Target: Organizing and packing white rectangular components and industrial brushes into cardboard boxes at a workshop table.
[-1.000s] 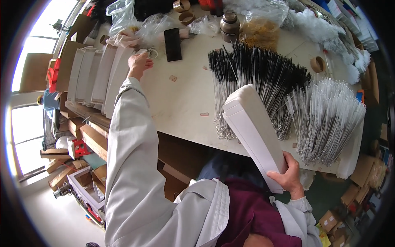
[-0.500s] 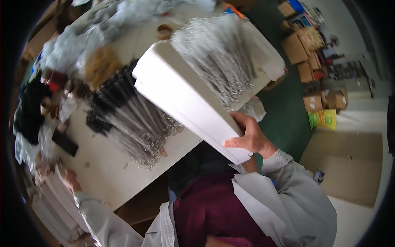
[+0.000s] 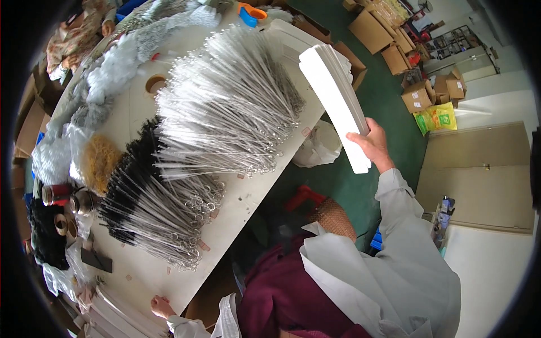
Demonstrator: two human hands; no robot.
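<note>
White block (image 3: pixel 332 107), head view: clamped in the person's right hand (image 3: pixel 372 143), thumb on the flat face, lower end past the table (image 3: pixel 135 270) edge and above the floor (image 3: pixel 369 93). Left hand (image 3: pixel 162 307): near the table edge, fingers curled; whether they grip anything cannot be told.

Obstructions: a black pile (image 3: pixel 152 208) of brushes lies between the hands, and a white pile (image 3: pixel 225 107) of brushes lies beside it, toward the block. Below the block's side, a white bag (image 3: pixel 318 146) hangs near the table edge. Fibre (image 3: pixel 107 79) runs along the far edge; a co-worker (image 3: pixel 76 42) is behind it. Cartons (image 3: pixel 417 97) sit across the room, next to a yellow packet (image 3: pixel 439 118).

Count: brush piles, two (single brushes overlap too closely to number); rings (image 3: pixel 155 84), three; flasks (image 3: pixel 83 201), two, one red; phone (image 3: pixel 96 259), one; orange-and-blue tool (image 3: pixel 251 14), one; tan bundle (image 3: pixel 100 163), one; black fluffy bundle (image 3: pixel 48 236), one.
</note>
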